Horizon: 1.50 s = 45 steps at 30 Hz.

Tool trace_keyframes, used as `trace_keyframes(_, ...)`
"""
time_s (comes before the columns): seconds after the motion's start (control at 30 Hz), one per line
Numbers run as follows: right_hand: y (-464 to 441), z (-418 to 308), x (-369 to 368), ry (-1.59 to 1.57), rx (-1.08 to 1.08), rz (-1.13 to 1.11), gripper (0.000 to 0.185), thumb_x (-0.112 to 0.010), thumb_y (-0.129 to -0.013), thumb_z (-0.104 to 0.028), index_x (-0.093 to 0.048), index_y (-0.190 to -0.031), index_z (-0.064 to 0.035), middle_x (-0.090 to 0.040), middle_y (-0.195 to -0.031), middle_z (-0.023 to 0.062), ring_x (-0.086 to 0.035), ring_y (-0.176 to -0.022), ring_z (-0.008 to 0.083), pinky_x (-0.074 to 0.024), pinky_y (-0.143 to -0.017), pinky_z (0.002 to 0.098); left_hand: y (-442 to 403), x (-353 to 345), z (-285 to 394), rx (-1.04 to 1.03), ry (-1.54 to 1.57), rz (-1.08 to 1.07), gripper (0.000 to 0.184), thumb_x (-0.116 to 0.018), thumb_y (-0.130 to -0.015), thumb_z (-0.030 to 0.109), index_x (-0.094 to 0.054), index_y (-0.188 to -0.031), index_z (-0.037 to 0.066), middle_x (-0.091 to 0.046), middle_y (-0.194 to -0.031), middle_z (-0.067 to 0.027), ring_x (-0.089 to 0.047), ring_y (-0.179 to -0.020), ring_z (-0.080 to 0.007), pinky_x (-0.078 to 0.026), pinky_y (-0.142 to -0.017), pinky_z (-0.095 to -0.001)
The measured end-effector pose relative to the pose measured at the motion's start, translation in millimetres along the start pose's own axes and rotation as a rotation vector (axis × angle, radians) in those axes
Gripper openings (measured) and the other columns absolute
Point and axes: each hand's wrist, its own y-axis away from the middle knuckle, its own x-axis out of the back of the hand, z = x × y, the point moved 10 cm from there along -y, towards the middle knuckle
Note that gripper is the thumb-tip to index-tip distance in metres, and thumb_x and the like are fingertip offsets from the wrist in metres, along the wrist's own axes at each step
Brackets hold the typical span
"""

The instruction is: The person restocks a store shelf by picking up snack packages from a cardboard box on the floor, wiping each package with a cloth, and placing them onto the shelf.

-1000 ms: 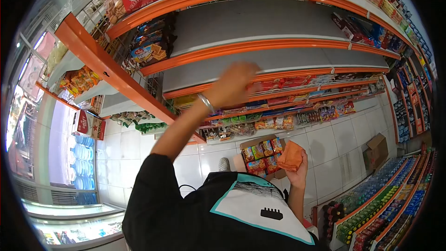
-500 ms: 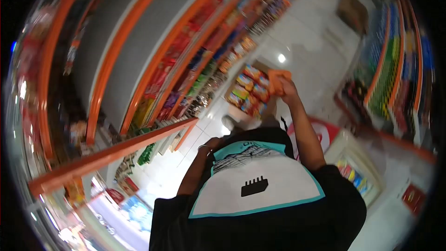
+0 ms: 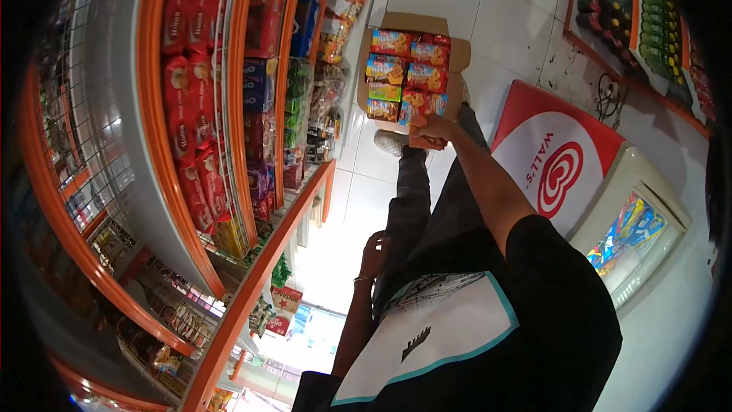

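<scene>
My right hand (image 3: 436,130) is closed on an orange folded cloth (image 3: 418,137), just at the near edge of an open cardboard box (image 3: 415,24) on the floor. Rows of biscuit packs (image 3: 387,71) in red, blue and green wrappers fill the box. Part of the nearest pack is hidden behind the hand and cloth. My left hand (image 3: 372,256), with a bracelet at its wrist, hangs beside my thigh. Its fingers are loosely bent and apart, with nothing visible in them.
Orange-edged shelves (image 3: 156,107) with red biscuit packs (image 3: 187,84) stand close on the left. A Wall's ice cream freezer (image 3: 557,152) is on the right. Bottles (image 3: 659,38) fill a rack at the upper right. My shoe (image 3: 390,143) is near the box.
My view has turned and come nearer to the shelf and box. My right hand, still holding the orange cloth, has shifted from the box's right side to its near edge.
</scene>
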Motion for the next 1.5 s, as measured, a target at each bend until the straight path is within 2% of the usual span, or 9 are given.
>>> trace_keyframes(0.13,-26.3,-1.7,-23.6,-0.278,-0.026,0.043,0.033,-0.082,-0.075,-0.033,-0.069,-0.086,-0.0043,-0.065,-0.061,0.0056,-0.060,-0.049,0.0177,-0.0467,-0.049,0.0343,-1.9,10.4,6.3,0.039,0.131,-0.058,0.036,-0.061,-0.098,0.024,-0.060,-0.126,0.003,-0.067,-0.114,-0.0119,-0.065,-0.101,-0.0205,-0.053,-0.084,-0.0321)
trace_keyframes(0.23,-52.7,12.4,-20.0,-0.223,-0.028,0.210,0.033,-0.084,-0.076,-0.022,-0.070,-0.102,-0.0059,-0.070,-0.085,0.0102,-0.067,-0.075,0.0198,-0.0503,-0.066,0.0360,-5.1,26.0,-6.2,0.035,0.110,-0.033,0.033,-0.060,-0.099,0.022,-0.060,-0.127,0.003,-0.067,-0.112,-0.0095,-0.065,-0.099,-0.0177,-0.052,-0.084,-0.0300)
trace_keyframes(0.43,-75.9,39.6,-14.7,-0.478,-0.162,0.194,0.032,-0.083,-0.077,-0.020,-0.070,-0.099,-0.0018,-0.069,-0.081,0.0071,-0.063,-0.067,0.0184,-0.0490,-0.062,0.0371,-2.3,56.4,-61.5,0.059,0.068,0.014,0.033,-0.057,-0.100,0.021,-0.057,-0.130,0.007,-0.067,-0.109,-0.0070,-0.065,-0.097,-0.0153,-0.053,-0.080,-0.0301)
trace_keyframes(0.8,-52.5,4.7,12.5,0.252,-0.001,0.341,0.027,-0.069,-0.080,-0.028,-0.071,-0.093,-0.0036,-0.071,-0.089,0.0220,-0.069,-0.089,0.0383,-0.0562,-0.076,0.0460,-13.0,38.8,-53.1,0.066,0.166,-0.022,0.035,-0.057,-0.099,0.024,-0.057,-0.130,0.008,-0.067,-0.112,-0.0077,-0.065,-0.101,-0.0179,-0.053,-0.084,-0.0333)
trace_keyframes(1.13,82.2,-112.5,-16.0,0.547,0.377,0.075,0.028,-0.070,-0.070,-0.032,-0.072,-0.082,-0.0065,-0.071,-0.078,0.0180,-0.071,-0.077,0.0327,-0.0552,-0.069,0.0451,-53.5,59.2,45.6,-0.073,0.345,0.037,0.036,-0.059,-0.099,0.029,-0.059,-0.127,0.006,-0.068,-0.107,-0.0074,-0.065,-0.097,-0.0177,-0.052,-0.081,-0.0316)
trace_keyframes(1.27,166.1,-194.3,-12.4,0.551,0.506,-0.062,0.052,-0.074,-0.073,-0.044,-0.068,-0.107,-0.0046,-0.068,-0.108,0.0218,-0.065,-0.103,0.0394,-0.0527,-0.087,0.0462,-77.1,61.9,84.0,-0.152,0.479,-0.012,0.057,-0.044,-0.102,0.048,-0.045,-0.142,0.008,-0.062,-0.127,-0.0108,-0.058,-0.117,-0.0212,-0.045,-0.097,-0.0388)
trace_keyframes(1.33,230.3,-261.8,-15.0,0.506,0.618,-0.332,0.062,-0.075,-0.072,-0.050,-0.065,-0.110,-0.0019,-0.069,-0.101,0.0192,-0.067,-0.094,0.0323,-0.0521,-0.084,0.0424,-78.4,67.9,104.1,-0.080,0.628,0.036,0.069,-0.041,-0.100,0.058,-0.036,-0.149,0.009,-0.058,-0.136,-0.0141,-0.052,-0.127,-0.0246,-0.040,-0.104,-0.0422)
trace_keyframes(1.4,249.8,-299.1,-1.0,0.526,0.743,-0.173,0.054,-0.078,-0.079,-0.046,-0.067,-0.107,-0.0016,-0.069,-0.087,0.0125,-0.065,-0.072,0.0210,-0.0505,-0.064,0.0357,-62.2,64.7,158.1,-0.122,1.109,-0.199,0.074,-0.044,-0.097,0.063,-0.038,-0.149,0.011,-0.055,-0.140,-0.0138,-0.050,-0.131,-0.0274,-0.037,-0.110,-0.0446)
trace_keyframes(1.5,284.8,-332.4,-6.9,0.435,0.449,-0.386,0.036,-0.077,-0.085,-0.033,-0.068,-0.106,-0.0050,-0.067,-0.081,0.0056,-0.058,-0.058,0.0122,-0.0453,-0.052,0.0294,-33.4,75.2,219.3,-0.289,1.587,-0.467,0.058,-0.047,-0.100,0.054,-0.052,-0.137,0.010,-0.061,-0.133,-0.0098,-0.062,-0.116,-0.0247,-0.048,-0.103,-0.0446)
